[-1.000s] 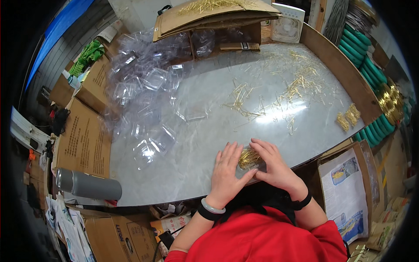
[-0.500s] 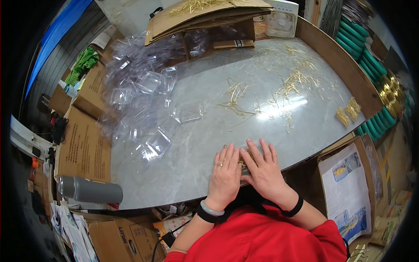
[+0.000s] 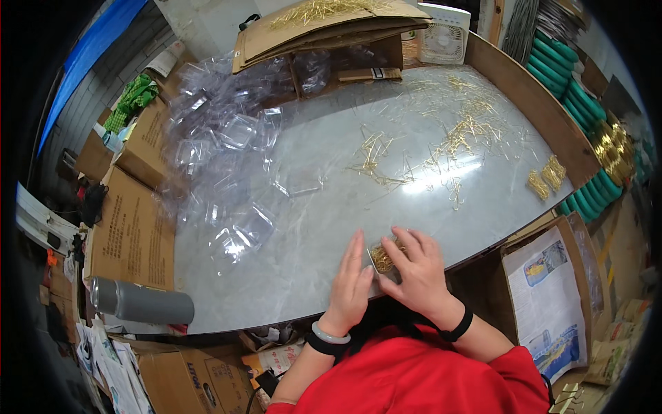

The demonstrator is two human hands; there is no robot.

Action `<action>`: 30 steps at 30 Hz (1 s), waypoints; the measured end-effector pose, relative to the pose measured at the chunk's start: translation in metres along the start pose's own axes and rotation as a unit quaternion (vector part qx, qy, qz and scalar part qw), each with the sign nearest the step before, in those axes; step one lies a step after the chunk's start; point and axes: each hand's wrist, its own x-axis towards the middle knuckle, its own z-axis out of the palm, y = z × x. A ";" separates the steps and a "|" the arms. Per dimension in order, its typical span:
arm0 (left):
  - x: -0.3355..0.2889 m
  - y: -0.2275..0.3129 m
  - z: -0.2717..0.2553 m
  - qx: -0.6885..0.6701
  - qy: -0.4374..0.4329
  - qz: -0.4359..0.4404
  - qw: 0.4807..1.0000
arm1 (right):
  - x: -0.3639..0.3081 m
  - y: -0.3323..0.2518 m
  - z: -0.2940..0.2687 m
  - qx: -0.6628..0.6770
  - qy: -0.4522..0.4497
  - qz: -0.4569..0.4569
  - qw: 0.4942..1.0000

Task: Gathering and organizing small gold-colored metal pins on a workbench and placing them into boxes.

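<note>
Box (image 3: pixel 372 261) of gold pins (image 3: pixel 381 259) sits near table's (image 3: pixel 303 234) front edge, between my hands. Right hand (image 3: pixel 418 272) curled round it, fingers far side, thumb near; left hand (image 3: pixel 349 284) flat, fingers straight, just beside, touch unclear. Done, I judge: two bundles (image 3: pixel 554 174) by right edge; this box looks well filled. Remaining: loose pins (image 3: pixel 469 134), many see-through boxes (image 3: pixel 239 131). Open tabletop ahead; board (image 3: pixel 534 100) fences right, flask (image 3: pixel 148 301) near left front corner.

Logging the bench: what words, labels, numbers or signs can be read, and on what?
Left carton: dark print rows, too small to read.
Lower carton: large dark lettering, not copied here.
White sheet, right: fine print too small to read.
Package beside lower carton: red characters, not copied.
</note>
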 end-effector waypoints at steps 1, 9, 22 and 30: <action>0.001 -0.001 0.000 0.074 -0.010 0.004 0.997 | -0.003 0.001 0.005 -0.037 -0.019 0.003 0.999; 0.009 0.009 0.017 0.289 -0.019 0.040 0.956 | -0.006 0.017 0.004 0.034 -0.115 0.014 0.993; 0.005 0.006 0.016 0.237 -0.014 0.038 0.971 | -0.012 0.027 -0.002 0.026 -0.140 -0.026 0.990; 0.005 0.000 0.015 0.227 -0.029 0.043 0.973 | -0.011 0.023 0.002 -0.066 -0.143 -0.063 0.986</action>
